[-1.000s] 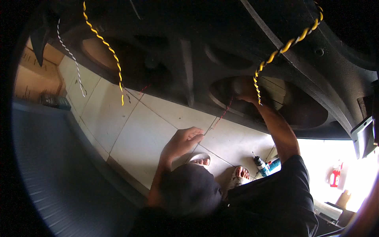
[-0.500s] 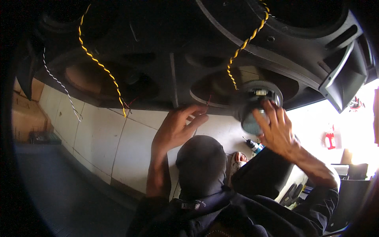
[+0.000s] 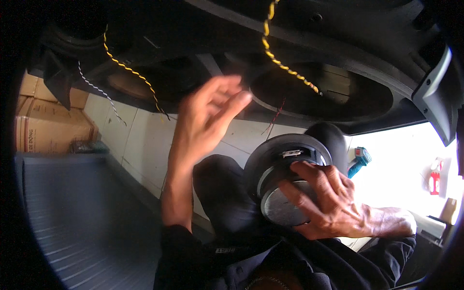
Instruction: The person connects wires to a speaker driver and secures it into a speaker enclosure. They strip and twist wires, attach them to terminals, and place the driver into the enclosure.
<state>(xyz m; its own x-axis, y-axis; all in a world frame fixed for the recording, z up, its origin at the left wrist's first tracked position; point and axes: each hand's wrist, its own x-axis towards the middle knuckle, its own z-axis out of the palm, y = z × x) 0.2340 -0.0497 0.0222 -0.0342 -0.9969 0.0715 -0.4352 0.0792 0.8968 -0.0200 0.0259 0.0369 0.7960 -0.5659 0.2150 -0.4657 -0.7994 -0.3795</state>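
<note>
So the right hand has the speaker, fingers and thumb spread partway around the magnet end, and the grip looks pretty solid. The speaker is up in front of the lap, between the knees, magnet side facing the camera, with a little pale terminal strip showing near the rim. Can't tell if the rim actually touches a leg.

Left hand is up in the air in front of the cabinet, a bit blurry. It's mostly open, fingers loosely bent and thumb out to the side, and I don't see anything in it.

Just past the speaker there's a thin red and dark wire hanging at the near edge of the big oval hole. A yellow and black wire dangles in front of that same hole. Over on the left you've got another yellow and black twist, and then a white and grey one further out.

Down on the pale tiles, a teal drill sits just beyond the right knee, partly hidden. Far left there are some brown cartons, with a dark ribbed panel nearer the camera.
</note>
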